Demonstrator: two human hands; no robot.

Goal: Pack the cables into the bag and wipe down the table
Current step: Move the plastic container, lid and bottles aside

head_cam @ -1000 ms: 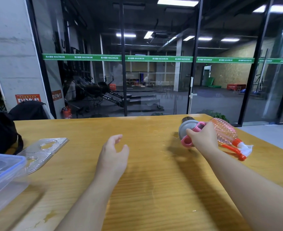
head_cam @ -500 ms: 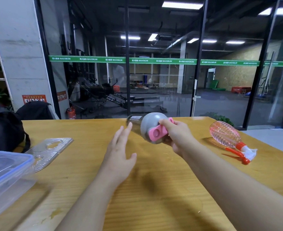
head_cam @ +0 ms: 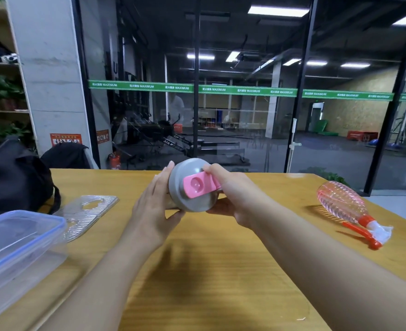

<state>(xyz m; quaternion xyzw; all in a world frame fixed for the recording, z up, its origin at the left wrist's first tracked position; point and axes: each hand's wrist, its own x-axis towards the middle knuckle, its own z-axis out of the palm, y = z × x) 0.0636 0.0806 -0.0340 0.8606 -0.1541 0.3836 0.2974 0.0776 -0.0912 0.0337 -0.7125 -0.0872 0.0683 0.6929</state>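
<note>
**Cables out of sight, wiping not yet begun**

No cable shows anywhere on the yellow wooden surface (head_cam: pixel 221 271), so the packing half of the job is probably finished, though the inside of the black fabric bag (head_cam: pixel 13 177) at the far left edge cannot be seen to confirm it. No cloth or wipe is visible in either hand, and the surface carries no visible wet streaks, so the wiping appears to lie wholly ahead.

Both hands are busy with a grey round-lidded bottle with a pink flip cap (head_cam: pixel 192 187), held above the middle of the surface with its lid toward the camera. The right hand (head_cam: pixel 235 199) grips the lid side, fingers curled over the top and thumb beneath. The left hand (head_cam: pixel 154 211) lies against the bottle's other side with fingers nearly straight and the thumb tucked under it.

A pink ribbed plastic spray bottle with an orange trigger (head_cam: pixel 345 206) lies on its side near the right edge, well apart from the hands. A clear lidded plastic storage box with a blue rim (head_cam: pixel 18 242) and a clear ridged plastic tray (head_cam: pixel 87 213) sit at the left, just beside the bag. These probably need moving before a full wipe is possible.
</note>
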